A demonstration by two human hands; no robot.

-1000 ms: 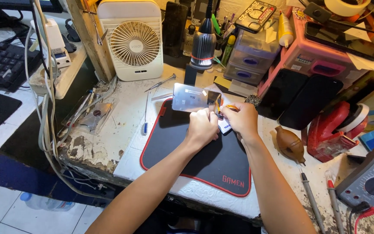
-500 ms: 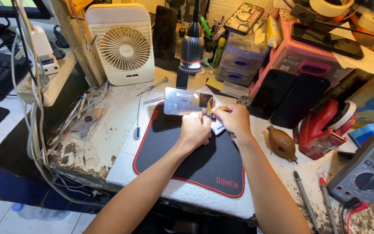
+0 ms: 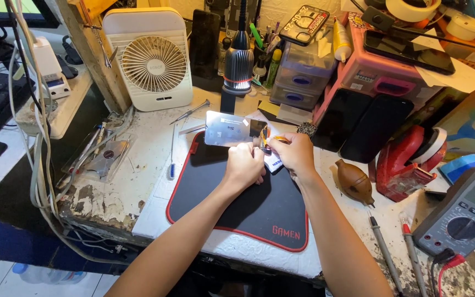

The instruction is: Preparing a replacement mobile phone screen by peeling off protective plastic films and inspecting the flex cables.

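Cream fan (image 3: pixel 154 61) behind black mat (image 3: pixel 237 203).

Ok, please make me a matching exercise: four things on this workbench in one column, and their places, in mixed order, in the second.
Things:
1. fan
2. multimeter
3. brown blower bulb
4. black mat

Places:
A. under both hands
B. far right edge
C. back left, upright
D. right of the mat

Pairs: 1-C, 2-B, 3-D, 4-A
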